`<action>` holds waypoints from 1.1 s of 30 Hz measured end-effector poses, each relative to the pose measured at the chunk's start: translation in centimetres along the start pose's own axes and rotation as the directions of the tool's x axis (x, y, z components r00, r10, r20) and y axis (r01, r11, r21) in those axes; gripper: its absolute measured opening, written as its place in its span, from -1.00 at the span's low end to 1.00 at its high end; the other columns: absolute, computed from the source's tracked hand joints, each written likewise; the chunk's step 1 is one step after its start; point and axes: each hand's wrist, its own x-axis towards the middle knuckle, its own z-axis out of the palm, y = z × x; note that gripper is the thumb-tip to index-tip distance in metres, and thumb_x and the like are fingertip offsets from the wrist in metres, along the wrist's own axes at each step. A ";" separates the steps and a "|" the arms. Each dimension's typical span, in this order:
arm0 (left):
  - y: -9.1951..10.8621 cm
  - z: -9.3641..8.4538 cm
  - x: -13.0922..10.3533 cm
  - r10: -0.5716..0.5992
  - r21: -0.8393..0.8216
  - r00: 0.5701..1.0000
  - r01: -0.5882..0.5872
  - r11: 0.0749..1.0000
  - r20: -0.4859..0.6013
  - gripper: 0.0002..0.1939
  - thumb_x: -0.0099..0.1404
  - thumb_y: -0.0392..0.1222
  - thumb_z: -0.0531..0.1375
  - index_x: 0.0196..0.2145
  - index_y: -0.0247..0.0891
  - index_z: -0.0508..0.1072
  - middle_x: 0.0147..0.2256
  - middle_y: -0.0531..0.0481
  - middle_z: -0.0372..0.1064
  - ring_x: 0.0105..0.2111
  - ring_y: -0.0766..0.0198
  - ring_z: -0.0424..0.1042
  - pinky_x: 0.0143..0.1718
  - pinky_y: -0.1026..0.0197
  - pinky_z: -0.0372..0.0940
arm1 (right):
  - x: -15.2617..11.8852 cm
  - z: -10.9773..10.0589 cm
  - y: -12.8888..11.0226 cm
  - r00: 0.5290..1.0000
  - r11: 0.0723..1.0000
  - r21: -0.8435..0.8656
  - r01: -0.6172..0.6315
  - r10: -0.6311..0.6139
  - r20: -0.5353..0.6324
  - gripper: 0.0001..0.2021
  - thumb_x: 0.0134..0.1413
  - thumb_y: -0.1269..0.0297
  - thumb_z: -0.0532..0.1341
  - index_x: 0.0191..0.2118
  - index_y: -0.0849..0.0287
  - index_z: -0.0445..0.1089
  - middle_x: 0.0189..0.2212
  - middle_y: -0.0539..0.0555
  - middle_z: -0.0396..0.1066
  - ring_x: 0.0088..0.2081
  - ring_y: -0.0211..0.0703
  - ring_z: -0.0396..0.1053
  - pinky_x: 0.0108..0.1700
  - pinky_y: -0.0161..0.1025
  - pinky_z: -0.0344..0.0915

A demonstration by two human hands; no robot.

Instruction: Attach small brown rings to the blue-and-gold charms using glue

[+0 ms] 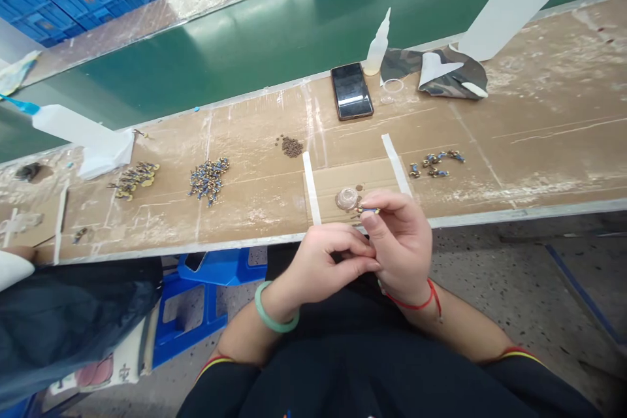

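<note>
My right hand (404, 241) pinches a small blue and yellow figurine (369, 210) between thumb and fingers, above the bench's front edge. My left hand (336, 255) is closed, thumb against fingertips, touching the right hand near its palm. Whatever it may hold is hidden. Just beyond the hands, a small clear round dish (347, 198) rests on a cardboard sheet (333, 176) taped down with white strips. A brown disc (360, 187) lies beside the dish. To the right are several similar figurines (435, 162).
A figurine pile (208, 179) and a heap of brown discs (292, 146) lie to the left, with yellowish-based pieces (134, 179) farther out. Behind stand a phone (351, 91), a nozzle bottle (378, 46) and camouflage cloth (453, 72). Another person's dark clothing (73, 320) shows at left, near a blue stool (206, 304).
</note>
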 end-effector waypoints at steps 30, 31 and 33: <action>-0.8 1.7 -1.6 -0.142 -0.043 0.966 0.135 0.990 -0.214 -0.58 0.40 0.18 0.48 -0.36 -0.24 0.69 -0.34 -0.13 0.66 -0.42 0.22 0.59 -0.36 0.19 0.54 | 0.3 0.3 0.5 0.997 0.994 -0.104 -0.015 0.006 -0.080 -0.84 0.42 0.05 0.41 -0.16 -0.01 0.60 -0.30 0.02 0.56 -0.28 -0.13 0.50 -0.20 -0.10 0.51; -0.6 1.5 -1.6 -0.092 0.007 0.977 0.095 0.995 -0.194 -0.59 0.44 0.16 0.45 -0.37 -0.24 0.68 -0.36 -0.13 0.67 -0.40 0.19 0.61 -0.32 0.17 0.56 | 0.3 0.3 0.4 0.997 0.995 -0.101 -0.009 0.001 -0.081 -0.85 0.41 0.06 0.41 -0.16 -0.01 0.60 -0.30 0.02 0.56 -0.27 -0.12 0.51 -0.18 -0.10 0.51; -0.3 1.0 -1.5 0.000 0.068 0.992 0.009 0.998 -0.124 -0.59 0.50 0.12 0.40 -0.37 -0.25 0.66 -0.36 -0.14 0.67 -0.38 0.18 0.64 -0.27 0.16 0.59 | 0.2 0.3 0.2 0.997 0.997 -0.080 0.005 -0.010 -0.072 -0.87 0.42 0.10 0.42 -0.16 -0.01 0.60 -0.29 0.01 0.56 -0.26 -0.13 0.51 -0.16 -0.11 0.52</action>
